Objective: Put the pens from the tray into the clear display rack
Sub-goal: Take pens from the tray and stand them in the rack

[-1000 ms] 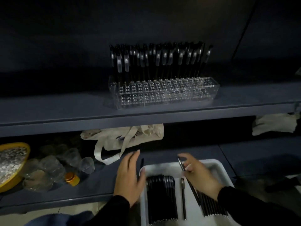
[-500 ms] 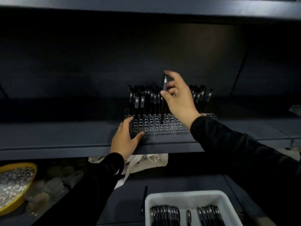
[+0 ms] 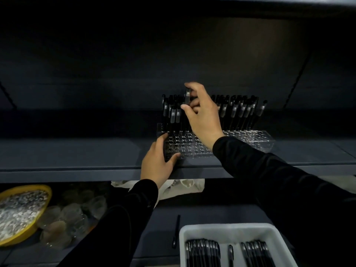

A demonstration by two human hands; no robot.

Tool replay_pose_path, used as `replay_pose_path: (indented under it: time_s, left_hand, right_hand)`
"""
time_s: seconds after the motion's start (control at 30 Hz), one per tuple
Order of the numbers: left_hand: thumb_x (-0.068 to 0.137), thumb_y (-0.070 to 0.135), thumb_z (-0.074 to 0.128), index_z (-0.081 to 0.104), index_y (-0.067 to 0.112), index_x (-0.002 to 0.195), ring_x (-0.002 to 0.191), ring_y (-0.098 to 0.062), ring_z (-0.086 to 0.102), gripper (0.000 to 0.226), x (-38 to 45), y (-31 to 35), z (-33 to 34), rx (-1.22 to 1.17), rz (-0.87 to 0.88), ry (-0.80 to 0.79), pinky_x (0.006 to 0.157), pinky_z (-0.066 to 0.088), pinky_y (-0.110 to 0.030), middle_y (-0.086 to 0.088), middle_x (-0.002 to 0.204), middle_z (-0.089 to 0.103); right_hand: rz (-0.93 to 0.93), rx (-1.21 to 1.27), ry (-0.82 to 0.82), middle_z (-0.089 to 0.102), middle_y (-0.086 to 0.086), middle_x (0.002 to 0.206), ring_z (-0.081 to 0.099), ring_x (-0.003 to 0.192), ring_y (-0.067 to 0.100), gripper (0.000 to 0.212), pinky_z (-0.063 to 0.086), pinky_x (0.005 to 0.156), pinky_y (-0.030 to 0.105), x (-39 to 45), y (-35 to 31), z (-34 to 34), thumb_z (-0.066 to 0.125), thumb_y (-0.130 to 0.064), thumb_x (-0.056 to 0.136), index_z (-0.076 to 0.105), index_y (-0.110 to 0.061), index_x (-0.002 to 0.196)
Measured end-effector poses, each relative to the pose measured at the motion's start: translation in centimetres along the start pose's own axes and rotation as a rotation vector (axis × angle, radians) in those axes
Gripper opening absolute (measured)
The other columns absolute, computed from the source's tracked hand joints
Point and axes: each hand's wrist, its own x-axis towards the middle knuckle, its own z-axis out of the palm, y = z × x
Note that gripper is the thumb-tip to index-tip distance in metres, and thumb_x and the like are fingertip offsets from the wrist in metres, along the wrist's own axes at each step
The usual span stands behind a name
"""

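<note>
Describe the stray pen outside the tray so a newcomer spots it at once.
Start at the white tray on the lower shelf. Just beyond its left wall, one black pen lies alone on the dark shelf, unlike the bundled pens inside the tray.

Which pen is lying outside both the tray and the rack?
The lone black pen on the lower shelf, just left of the white tray; the others lie in the tray or stand in the clear rack.
</note>
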Motion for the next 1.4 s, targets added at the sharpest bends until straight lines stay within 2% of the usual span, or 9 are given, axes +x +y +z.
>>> replay_pose_path:
  time_s: [0.23,0.4,0.53,0.67,0.77,0.93,1.07,1.23,1.4]
  left_hand:
    - [0.089,0.036,0.064,0.032,0.026,0.144,0.124,-0.014,0.047,0.064,0.1,-0.2,0.1,0.002,0.011,-0.014,0.091,0.035,-0.017,0.002,0.142,0.046]
    - [0.092,0.036,0.06,0.02,0.024,0.15,0.13,-0.016,0.043,0.071,-0.9,-0.4,0.0,0.044,0.035,-0.051,0.098,0.035,-0.02,0.0,0.148,0.038]
    - [0.092,0.039,0.058,0.003,0.013,0.153,0.141,-0.023,0.024,0.086,-4.4,-0.6,1.4,0.197,0.066,0.019,0.114,0.02,-0.033,-0.01,0.157,0.02]
    - [0.09,0.026,0.063,0.016,0.005,0.149,0.142,-0.028,0.017,0.079,-9.1,-2.1,4.2,0.176,0.134,0.143,0.114,0.022,-0.041,-0.018,0.156,0.014]
    - [0.088,0.025,0.063,0.015,0.012,0.15,0.142,-0.029,0.019,0.079,-14.2,-4.2,7.9,0.236,0.13,-0.062,0.111,0.024,-0.039,-0.011,0.158,0.006]
    - [0.096,0.043,0.047,-0.013,0.022,0.151,0.148,-0.018,0.002,0.084,-19.6,-7.3,13.0,0.328,-0.233,-0.604,0.118,0.009,-0.031,0.003,0.159,-0.017]
    - [0.096,0.042,0.047,-0.014,0.022,0.15,0.146,-0.015,0.016,0.084,-20.8,-8.5,14.2,0.341,-0.309,-0.623,0.116,0.02,-0.03,0.005,0.158,-0.02]
    - [0.096,0.039,0.047,-0.016,0.025,0.15,0.139,-0.018,0.031,0.084,-20.8,-8.6,14.6,0.3,-0.377,-0.605,0.114,0.027,-0.033,0.005,0.159,-0.015]
    - [0.096,0.038,0.049,-0.016,0.025,0.15,0.14,-0.018,0.03,0.085,-20.9,-8.7,14.7,0.287,-0.389,-0.585,0.113,0.029,-0.034,0.005,0.159,-0.015]
  right_hand:
    - [0.058,-0.077,-0.224,0.05,-0.007,0.117,0.054,0.096,0.009,0.05,0.05,0.089,0.025,-1.7,1.8,0.5,0.058,-0.009,0.094,0.042,-0.03,0.137]
    - [0.171,0.041,-0.217,0.045,-0.006,0.138,0.053,0.112,0.003,0.065,0.045,0.095,0.018,-5.1,2.7,-1.9,0.052,-0.009,0.097,0.024,-0.04,0.147]
    - [0.186,0.049,-0.176,0.054,-0.014,0.119,0.057,0.104,0.003,0.06,0.047,0.091,0.017,-12.4,6.1,-5.4,0.057,-0.004,0.092,0.039,-0.047,0.131]
    - [0.321,-0.022,-0.068,0.06,-0.006,0.102,0.058,0.084,0.009,0.056,0.047,0.078,0.013,-21.2,10.7,-7.6,0.063,0.003,0.086,0.051,-0.043,0.116]
    - [0.627,-0.129,-0.17,0.059,0.001,0.098,0.057,0.082,0.013,0.035,0.045,0.07,0.015,-27.1,14.4,-7.7,0.062,0.0,0.088,0.057,-0.027,0.111]
    - [1.04,-0.344,-0.546,0.058,0.002,0.091,0.058,0.088,0.018,0.023,0.039,0.071,0.02,-33.4,21.1,-5.1,0.061,-0.012,0.087,0.046,-0.022,0.1]
    - [1.202,-0.297,-0.484,0.055,0.006,0.1,0.054,0.092,0.018,0.028,0.042,0.083,0.023,-35.5,24.0,-2.2,0.067,-0.012,0.082,0.05,-0.014,0.105]
    - [1.031,-0.513,-0.579,0.059,0.012,0.12,0.053,0.119,0.026,0.03,0.037,0.097,0.025,-35.7,24.5,0.0,0.056,-0.009,0.085,0.055,-0.009,0.115]
    - [0.954,-0.512,-0.669,0.063,0.009,0.109,0.058,0.112,0.026,0.031,0.041,0.089,0.024,-34.5,23.7,0.1,0.049,-0.003,0.08,0.057,-0.011,0.109]
